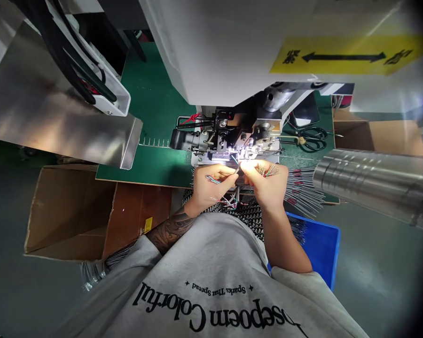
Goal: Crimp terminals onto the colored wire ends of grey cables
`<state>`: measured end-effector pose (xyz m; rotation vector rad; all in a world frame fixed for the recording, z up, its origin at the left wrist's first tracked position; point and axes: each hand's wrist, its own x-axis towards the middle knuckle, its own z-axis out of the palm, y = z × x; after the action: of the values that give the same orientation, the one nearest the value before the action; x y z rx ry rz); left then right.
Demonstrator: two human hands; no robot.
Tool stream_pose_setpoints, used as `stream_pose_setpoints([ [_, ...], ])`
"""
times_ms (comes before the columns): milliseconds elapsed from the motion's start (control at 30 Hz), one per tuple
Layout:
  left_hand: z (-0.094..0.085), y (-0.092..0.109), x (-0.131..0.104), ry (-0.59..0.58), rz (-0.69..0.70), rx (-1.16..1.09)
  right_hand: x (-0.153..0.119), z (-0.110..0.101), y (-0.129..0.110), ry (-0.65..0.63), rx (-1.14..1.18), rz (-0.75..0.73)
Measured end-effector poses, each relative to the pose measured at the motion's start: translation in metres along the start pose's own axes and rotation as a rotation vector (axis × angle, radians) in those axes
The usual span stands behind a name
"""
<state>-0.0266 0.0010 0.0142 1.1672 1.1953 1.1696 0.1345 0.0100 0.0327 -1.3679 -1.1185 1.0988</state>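
Note:
My left hand is closed in a pinch on a cable, and thin blue and red wire ends stick out by its fingers. Beside it, my right hand pinches close to a short blue wire at the front of the lit crimping machine. Frayed strands and coloured wires show through the right fingers. Exactly which strand each fingertip grips is too small to make out. Stripped wire ends hang below both hands.
A bundle of grey cables lies right of my hands, near a ribbed metal duct. Scissors rest on the green table. A terminal strip enters from the left. Cardboard box and blue bin stand below.

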Motion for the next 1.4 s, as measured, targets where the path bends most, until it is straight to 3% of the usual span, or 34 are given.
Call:
stream_pose_setpoints([
  [300, 0.004, -0.003, -0.001, 0.017, -0.019, -0.027, -0.002, -0.004, 0.006, -0.01, -0.004, 0.029],
  [567, 0.001, 0.008, 0.006, -0.074, 0.269, 0.217, 0.0, -0.001, 0.003, -0.022, -0.019, -0.023],
  [833, 0.009, 0.006, 0.004, 0.058, 0.244, 0.207, 0.001, 0.002, 0.008, 0.07, -0.015, -0.05],
  [1033, 0.009, 0.01, 0.006, 0.071, 0.316, 0.265, 0.0, 0.008, -0.001, 0.154, -0.098, -0.026],
  [1400, 0.008, 0.004, 0.006, 0.073, 0.335, 0.179, 0.002, 0.013, -0.006, 0.132, -0.115, -0.049],
])
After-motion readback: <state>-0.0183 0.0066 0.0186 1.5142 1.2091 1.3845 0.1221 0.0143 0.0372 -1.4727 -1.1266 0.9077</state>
